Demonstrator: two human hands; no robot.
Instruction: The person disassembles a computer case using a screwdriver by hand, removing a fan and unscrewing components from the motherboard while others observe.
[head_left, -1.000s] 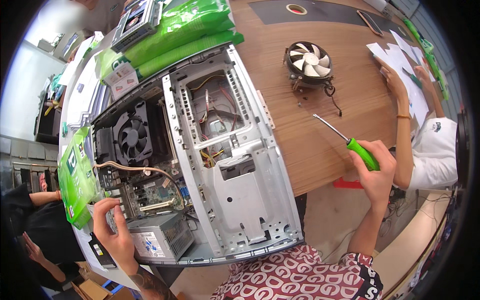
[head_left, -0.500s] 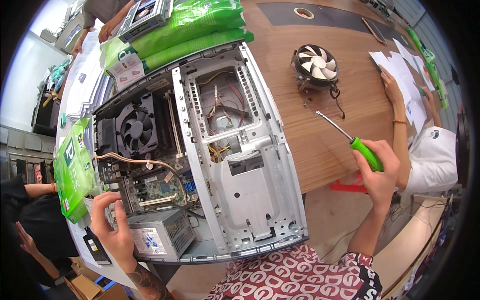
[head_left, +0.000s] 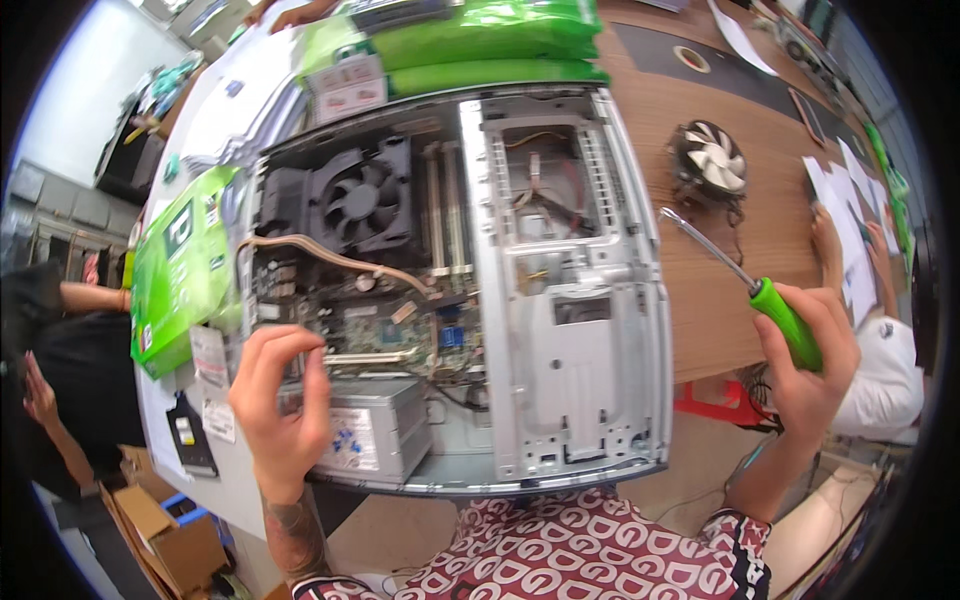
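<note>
The right hand (head_left: pixel 810 350) grasped a green screwdriver (head_left: pixel 783 316). The left hand (head_left: pixel 280 405) was curled near the power supply (head_left: pixel 385 425); whether it held something could not be told.

The head view looks from above the shirt (head_left: pixel 590 550), on the near side of the case (head_left: pixel 570 375), facing down and forward. The case lies close, mid-view, its open interior seen from above. The wide fisheye also takes in bags (head_left: pixel 500 35) beyond it and table (head_left: pixel 705 320) right of it.
</note>
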